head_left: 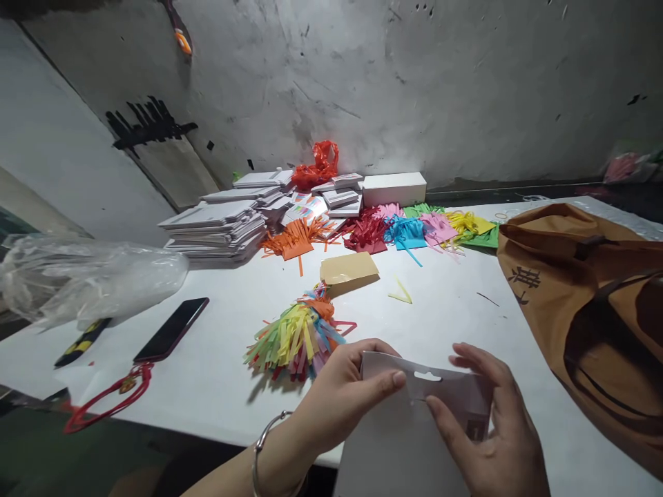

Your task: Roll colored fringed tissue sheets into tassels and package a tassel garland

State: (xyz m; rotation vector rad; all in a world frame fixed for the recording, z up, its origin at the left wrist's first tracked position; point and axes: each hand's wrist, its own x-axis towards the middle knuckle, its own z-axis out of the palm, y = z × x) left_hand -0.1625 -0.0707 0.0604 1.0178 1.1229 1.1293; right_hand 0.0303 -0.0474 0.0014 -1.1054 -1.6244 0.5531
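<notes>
A white cardboard package [398, 452] with a hang hole near its top edge is upright in front of me, its lower part cut off by the frame. My left hand [349, 386] pinches its top left corner, thumb on the near face and fingers behind. On the other side, my right hand [492, 421] has its thumb against the near face below the hole and its fingers around the right edge. A dark printed square shows partly there. Just beyond my left hand lies a multicoloured bunch of paper strips [298, 331], fanned out on the white table [440, 324].
Stacked white boxes [212, 231] and a red plastic bag [317, 166] stand by the wall. Coloured fringed paper bundles [409, 231] lie before them, near a tan card piece [349, 269]. A phone [173, 329] and cutter [83, 342] are left; a brown bag [543, 276] is right.
</notes>
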